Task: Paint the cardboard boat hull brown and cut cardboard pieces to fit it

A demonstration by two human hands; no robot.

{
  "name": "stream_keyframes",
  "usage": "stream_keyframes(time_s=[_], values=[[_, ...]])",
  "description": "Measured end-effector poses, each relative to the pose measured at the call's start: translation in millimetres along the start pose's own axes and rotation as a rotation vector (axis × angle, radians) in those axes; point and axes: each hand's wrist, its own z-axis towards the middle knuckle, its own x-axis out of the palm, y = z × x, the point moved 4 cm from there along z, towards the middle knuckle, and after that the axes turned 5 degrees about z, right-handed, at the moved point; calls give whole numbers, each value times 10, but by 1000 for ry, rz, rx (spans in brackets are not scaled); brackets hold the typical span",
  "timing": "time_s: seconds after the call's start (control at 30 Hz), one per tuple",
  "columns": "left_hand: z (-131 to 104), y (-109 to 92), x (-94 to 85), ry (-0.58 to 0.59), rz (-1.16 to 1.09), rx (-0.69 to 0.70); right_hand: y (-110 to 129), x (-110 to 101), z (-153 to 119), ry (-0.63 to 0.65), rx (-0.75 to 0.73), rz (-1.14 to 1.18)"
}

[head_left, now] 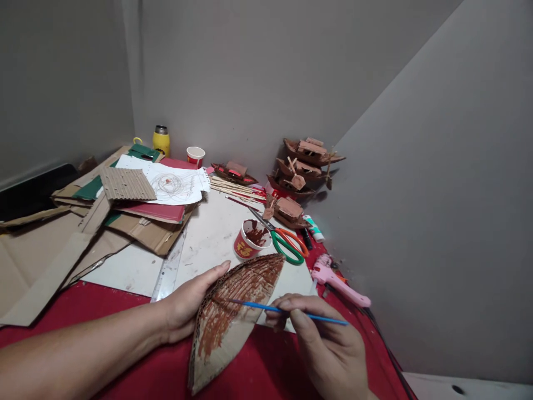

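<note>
My left hand (187, 305) grips a pointed, leaf-shaped cardboard piece (233, 339) by its far left edge, thumb up along the rim; its other fingers are hidden behind. Brown paint streaks cover the upper part of the cardboard, while the lower end near me is bare. Between thumb and fingers, my right hand (328, 339) pinches a thin blue paintbrush (300, 315). The brush's tip rests on the painted surface. Just beyond the cardboard stands a red and white paper cup (246, 244) with brown paint inside.
Green and orange scissors (291, 244) lie right of the cup, near a pink glue gun (339, 283). Several brown model boats (310, 153) stand at the back right. Thin wooden sticks (237, 189), stacked cardboard (141, 230), a drawing (183, 180) and a yellow bottle (161, 143) lie farther left.
</note>
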Motion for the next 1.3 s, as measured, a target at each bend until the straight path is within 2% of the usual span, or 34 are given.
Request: stream_keyframes(time_s=[0.1,0.33,0.57,0.77,0.83,0.93,1.0,1.07,1.2,1.3], values=[[4,-12,-10,-8,-1,9,-6,-48,-33,-34,-57,-92],[-16,1,-23,-67,4,-13,36,7,-25,106,-58,24],[-25,-5,-4,-60,-36,-34,-22,-91,-27,-31,-114,-161],[-31,-9,-7,-90,-31,-65,54,27,-36,147,-149,-44],[-32,-5,-16,-100,-42,-78,36,8,-29,122,-156,-81],[-31,-1,-18,-90,-63,-75,-20,-76,-14,-16,-145,-168],[-31,-1,-15,-83,-72,-63,-31,-99,-15,-64,-143,-176],[-32,4,-13,-79,-69,-67,-14,-72,-22,-43,-139,-133],[-28,12,-30,-88,-41,-89,31,28,-39,92,-141,-33],[-23,3,-35,-83,-47,-75,-4,-10,-32,24,-156,-113]])
